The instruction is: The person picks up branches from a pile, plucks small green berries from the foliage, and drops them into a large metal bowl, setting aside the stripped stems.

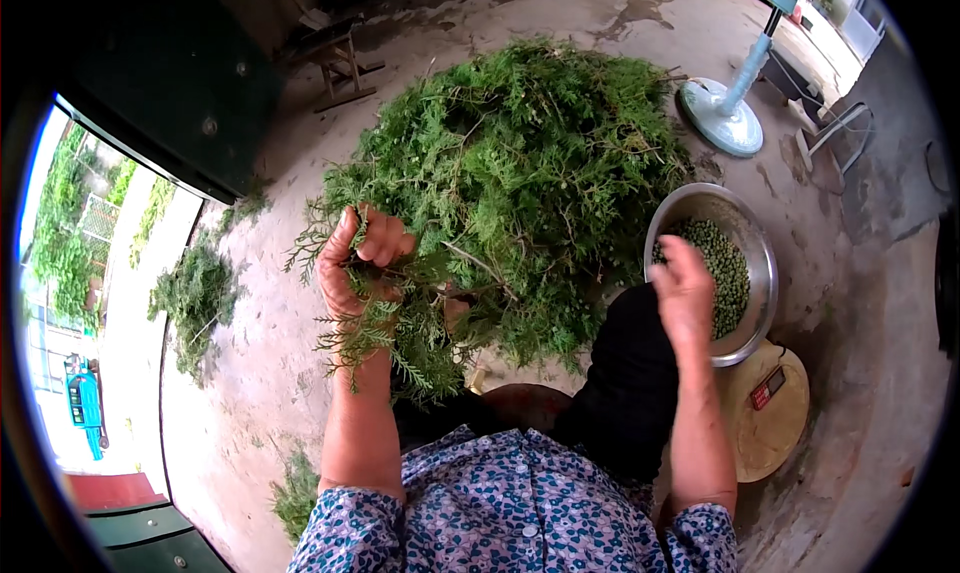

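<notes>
My left hand (360, 258) is closed around a leafy conifer sprig (405, 333), whose flat green sprays hang over my wrist and toward my lap. A large heap of cut conifer branches (525, 168) lies on the floor before me. At the right, my right hand (684, 280) is over the near left part of a round metal bowl (763, 273); it is slightly blurred, and whether its fingers hold anything cannot be made out. Small round green cones or berries (724, 273) lie inside the bowl.
A round yellowish stool top (757, 438) bears a red mobile phone (769, 387) beside the bowl. A blue-white fan stand (724, 115) is at the far right. A small wooden stool (345, 66) stands far left. Loose greenery (196, 303) lies on the floor near the doorway.
</notes>
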The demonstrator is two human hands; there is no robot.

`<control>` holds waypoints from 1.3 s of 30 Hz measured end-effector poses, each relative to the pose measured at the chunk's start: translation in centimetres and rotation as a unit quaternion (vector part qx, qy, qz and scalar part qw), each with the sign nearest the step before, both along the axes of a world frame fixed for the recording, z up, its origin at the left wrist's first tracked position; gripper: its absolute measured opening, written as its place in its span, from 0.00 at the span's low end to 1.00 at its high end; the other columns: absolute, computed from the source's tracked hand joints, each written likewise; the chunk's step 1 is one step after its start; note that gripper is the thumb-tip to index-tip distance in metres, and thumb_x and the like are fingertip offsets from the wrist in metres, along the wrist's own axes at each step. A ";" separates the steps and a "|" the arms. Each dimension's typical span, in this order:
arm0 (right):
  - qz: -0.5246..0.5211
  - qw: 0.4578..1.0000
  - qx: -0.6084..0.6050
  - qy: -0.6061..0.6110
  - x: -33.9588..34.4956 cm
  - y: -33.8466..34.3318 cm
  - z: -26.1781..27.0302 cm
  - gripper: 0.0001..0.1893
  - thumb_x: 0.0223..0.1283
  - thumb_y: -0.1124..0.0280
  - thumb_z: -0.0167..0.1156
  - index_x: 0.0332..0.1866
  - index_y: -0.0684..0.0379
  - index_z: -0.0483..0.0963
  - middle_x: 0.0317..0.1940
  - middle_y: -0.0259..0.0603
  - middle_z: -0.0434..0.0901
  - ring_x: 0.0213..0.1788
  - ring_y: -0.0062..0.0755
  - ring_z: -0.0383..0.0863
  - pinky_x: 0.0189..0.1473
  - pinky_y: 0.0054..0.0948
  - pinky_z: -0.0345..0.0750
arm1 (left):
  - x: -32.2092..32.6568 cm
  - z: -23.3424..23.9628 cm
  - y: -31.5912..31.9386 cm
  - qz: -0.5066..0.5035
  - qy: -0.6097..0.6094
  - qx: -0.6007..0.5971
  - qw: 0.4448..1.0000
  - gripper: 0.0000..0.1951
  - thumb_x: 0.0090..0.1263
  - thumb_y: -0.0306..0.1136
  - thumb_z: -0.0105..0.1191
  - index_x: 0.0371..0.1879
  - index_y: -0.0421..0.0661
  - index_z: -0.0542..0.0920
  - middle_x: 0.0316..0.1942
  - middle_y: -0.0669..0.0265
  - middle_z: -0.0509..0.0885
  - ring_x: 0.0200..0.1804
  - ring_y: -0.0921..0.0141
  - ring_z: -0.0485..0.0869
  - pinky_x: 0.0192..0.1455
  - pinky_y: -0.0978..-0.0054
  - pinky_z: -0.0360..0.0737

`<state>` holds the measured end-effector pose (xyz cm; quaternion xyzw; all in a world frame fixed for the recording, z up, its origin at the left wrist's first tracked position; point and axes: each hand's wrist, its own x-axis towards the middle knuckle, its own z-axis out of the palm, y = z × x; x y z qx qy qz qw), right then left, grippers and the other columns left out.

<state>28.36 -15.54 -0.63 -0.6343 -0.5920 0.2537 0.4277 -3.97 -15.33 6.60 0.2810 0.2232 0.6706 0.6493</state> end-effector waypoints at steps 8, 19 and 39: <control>0.241 0.959 -0.026 -0.145 -14.5 0.4 -6.9 0.33 0.48 0.67 0.64 0.58 0.68 0.59 0.42 0.55 0.75 0.49 0.48 0.74 0.46 0.38 0.73 | 2.9 -0.1 -0.8 -0.032 -0.057 -0.009 0.998 0.09 0.66 0.37 0.48 0.30 0.45 0.76 0.13 0.78 0.65 0.20 0.78 0.63 0.30 0.79 0.63; 0.104 0.847 -0.378 0.358 -9.9 1.1 -7.3 0.06 0.59 0.72 0.52 0.40 0.60 0.71 0.16 0.34 0.71 0.10 0.17 0.58 0.13 0.20 0.53 | 0.8 -2.3 0.1 0.189 0.119 -0.113 0.968 0.27 0.64 0.47 0.51 0.58 0.45 0.65 0.53 0.61 0.73 0.57 0.68 0.70 0.60 0.64 0.62; 0.103 0.938 -0.171 0.284 -11.6 -2.4 -1.6 0.06 0.58 0.72 0.48 0.36 0.61 0.71 0.21 0.30 0.70 0.22 0.15 0.66 0.23 0.18 0.66 | 9.3 -5.5 -6.6 0.069 0.501 0.154 0.849 0.12 0.56 0.18 0.55 0.38 0.43 0.78 0.34 0.61 0.80 0.37 0.65 0.79 0.41 0.75 0.76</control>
